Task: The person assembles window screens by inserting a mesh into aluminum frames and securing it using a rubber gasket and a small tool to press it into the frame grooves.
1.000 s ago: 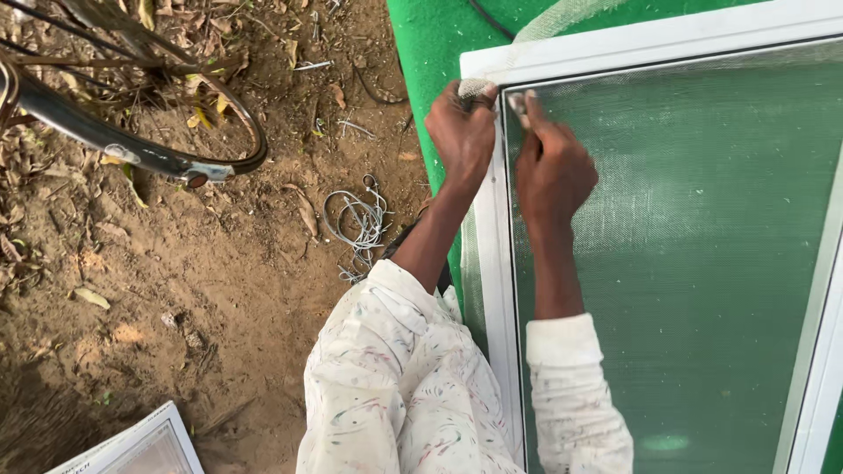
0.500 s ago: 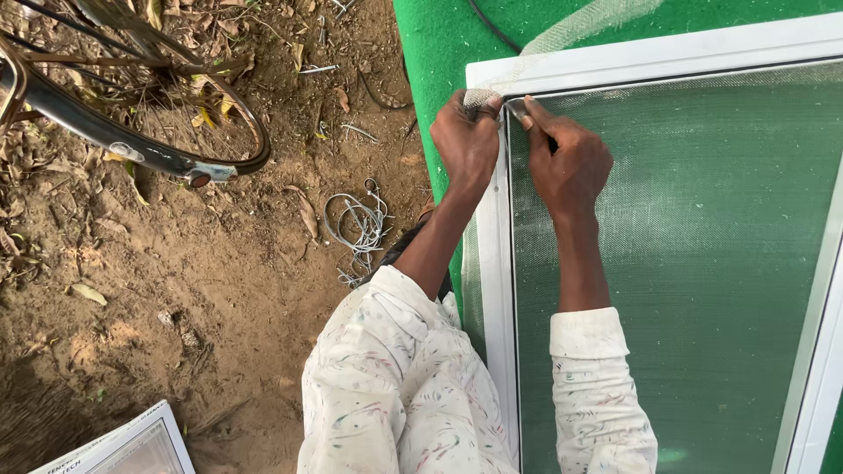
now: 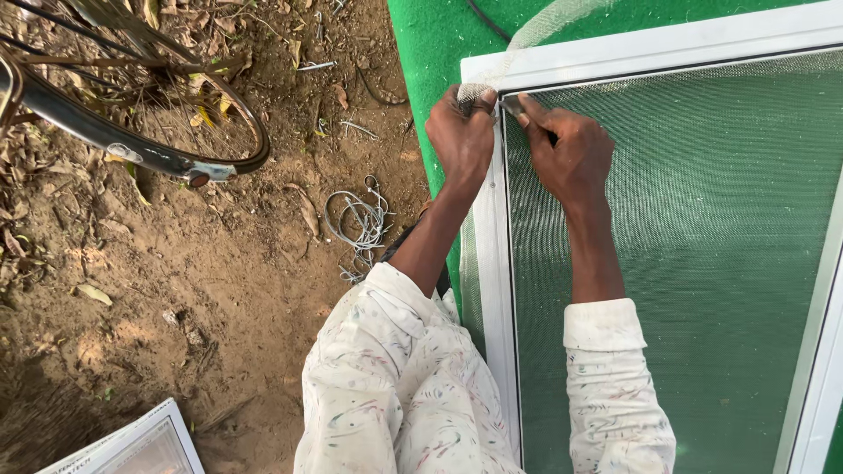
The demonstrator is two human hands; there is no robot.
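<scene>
At the frame's [image 3: 493,263] top corner the left hand [image 3: 461,140] grips bunched mesh [image 3: 472,91] while the right hand [image 3: 571,154] pinches a small tool [image 3: 510,105]; loose mesh past the corner looks untrimmed.

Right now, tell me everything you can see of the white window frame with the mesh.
The white window frame lies flat on a green mat, its top left corner in view. Its rails look like painted metal. Fine grey mesh spans the opening, and loose mesh spills over the top corner. The left hand grips the bunched mesh at that corner; the right hand presses a small dark tool into the frame's inner edge.
</scene>
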